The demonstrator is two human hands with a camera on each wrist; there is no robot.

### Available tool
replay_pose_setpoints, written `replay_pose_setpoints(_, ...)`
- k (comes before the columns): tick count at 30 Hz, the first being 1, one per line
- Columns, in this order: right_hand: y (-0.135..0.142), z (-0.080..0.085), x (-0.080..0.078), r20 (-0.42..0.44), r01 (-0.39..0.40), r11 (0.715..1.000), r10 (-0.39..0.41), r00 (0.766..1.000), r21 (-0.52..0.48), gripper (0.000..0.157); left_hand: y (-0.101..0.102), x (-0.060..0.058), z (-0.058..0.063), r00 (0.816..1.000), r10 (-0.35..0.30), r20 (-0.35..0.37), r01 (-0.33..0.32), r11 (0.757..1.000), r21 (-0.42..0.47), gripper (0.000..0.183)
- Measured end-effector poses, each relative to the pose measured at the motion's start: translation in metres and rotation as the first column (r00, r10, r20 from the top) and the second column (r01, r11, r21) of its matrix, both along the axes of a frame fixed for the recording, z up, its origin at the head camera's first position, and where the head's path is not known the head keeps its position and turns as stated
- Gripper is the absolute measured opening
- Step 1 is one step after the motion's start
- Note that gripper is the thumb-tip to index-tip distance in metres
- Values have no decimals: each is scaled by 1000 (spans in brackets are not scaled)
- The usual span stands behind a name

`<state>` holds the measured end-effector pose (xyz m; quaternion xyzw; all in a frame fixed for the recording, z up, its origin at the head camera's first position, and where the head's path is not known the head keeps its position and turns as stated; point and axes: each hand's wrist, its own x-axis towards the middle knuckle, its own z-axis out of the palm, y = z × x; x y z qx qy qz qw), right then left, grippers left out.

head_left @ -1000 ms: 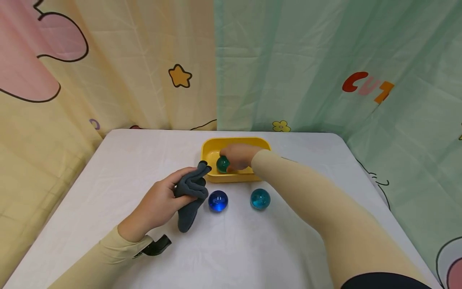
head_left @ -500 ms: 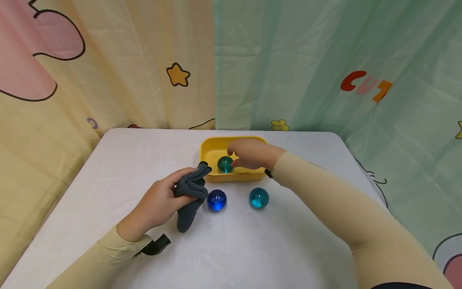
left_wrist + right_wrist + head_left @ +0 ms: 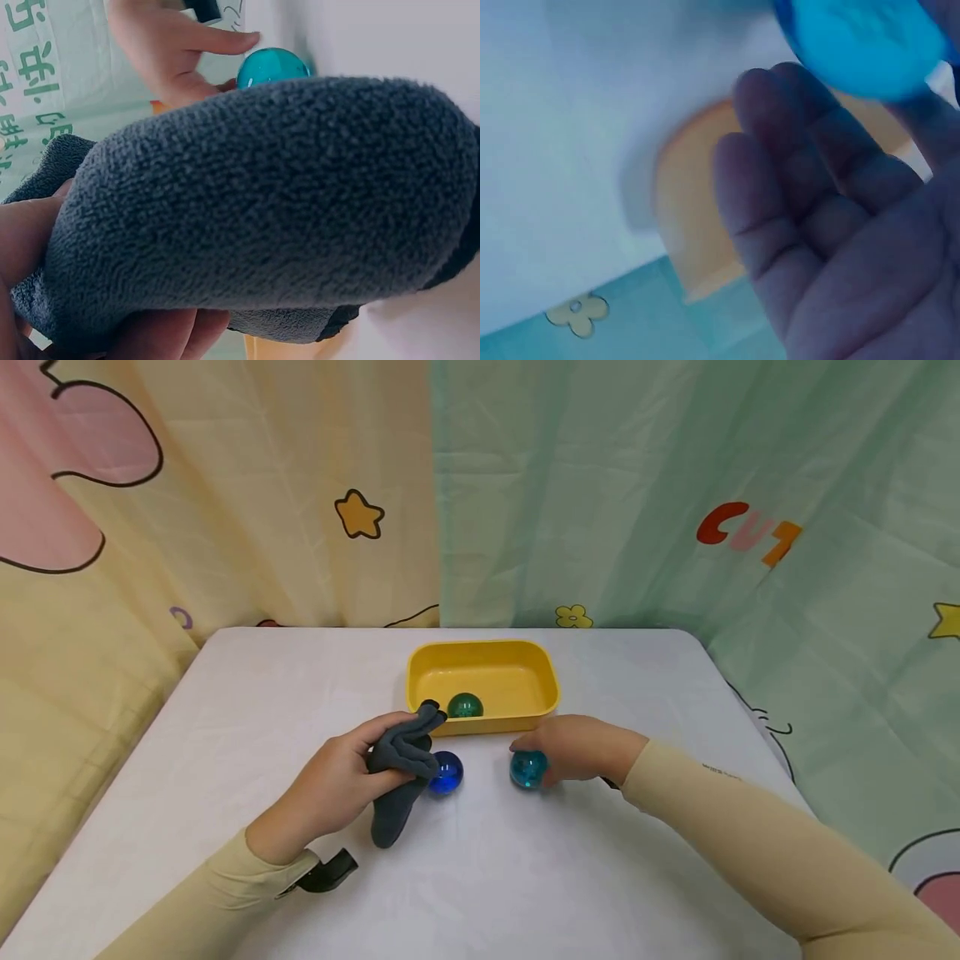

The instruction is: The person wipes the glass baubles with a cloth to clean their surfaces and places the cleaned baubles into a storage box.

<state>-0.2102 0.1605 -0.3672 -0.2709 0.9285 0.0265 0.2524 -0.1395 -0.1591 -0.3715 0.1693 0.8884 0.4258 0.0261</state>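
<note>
In the head view my left hand (image 3: 337,777) holds a bunched dark grey cloth (image 3: 405,752) with black edging. Its plush, towel-like surface fills much of the left wrist view. Partly behind the cloth, a deep blue clear ball (image 3: 447,772) rests on the table. My right hand (image 3: 581,747) has its thumb and fingers around a teal clear ball (image 3: 527,769) at table level. That teal ball (image 3: 866,45) sits between thumb and fingers at the top of the blurred right wrist view. A green ball (image 3: 465,704) lies inside the yellow tray (image 3: 540,681), at its near left.
The white-covered table (image 3: 480,877) reaches back to a patterned curtain (image 3: 540,493). The yellow tray stands just beyond both hands, and the upper end of the cloth overlaps its near left corner.
My right hand has left the green ball in the yellow tray and come nearer, to the teal ball. The left hand keeps holding the cloth, almost unmoved.
</note>
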Motion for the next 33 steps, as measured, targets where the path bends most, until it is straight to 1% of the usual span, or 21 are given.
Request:
replay_pose_setpoints(2, 1, -7, 0, 9, 16, 999, -16, 1000, -27, 65, 1, 0, 0, 1000, -5, -3, 5, 1000, 4, 62)
replay_pose_setpoints(5, 2, -12, 0, 17, 52, 996, -50, 999, -78, 63, 3, 1, -1, 1000, -9, -9, 9, 1000, 10, 61)
replay_pose_setpoints(9, 1, -14, 1, 13, 71, 992, -70, 997, -103, 63, 5, 1, -3, 1000, -9, -15, 9, 1000, 8, 61)
replay_pose_setpoints(15, -2, -13, 2, 16, 90, 991, -89, 996, -102, 62, 7, 1, -4, 1000, -4, -12, 4, 1000, -1, 61)
replay_pose_setpoints(21, -3, -15, 2, 15, 92, 992, -91, 996, -90, 62, 8, 1, -4, 1000, -11, 5, 11, 1000, 0, 61)
replay_pose_setpoints(26, 5, -21, 0, -10, 68, 991, -69, 998, -114, 61, 9, 0, -4, 1000, -14, 25, 14, 1000, -9, 63)
replay_pose_setpoints(28, 9, -21, 0, -28, 57, 988, -61, 998, -143, 61, 10, -1, -4, 999, -13, 39, 13, 1000, -15, 65)
replay_pose_setpoints(30, 12, -19, 1, -31, 57, 978, -64, 997, -200, 61, 11, -2, -4, 999, -15, 45, 16, 1000, -19, 65)
replay_pose_setpoints(32, 13, -12, 3, -27, 53, 958, -63, 998, -282, 61, 12, -3, -3, 999, -17, 49, 18, 1000, -20, 65)
replay_pose_setpoints(33, 13, -8, 4, -23, 50, 942, -61, 998, -331, 61, 13, -3, -2, 999, -20, 51, 21, 1000, -17, 64)
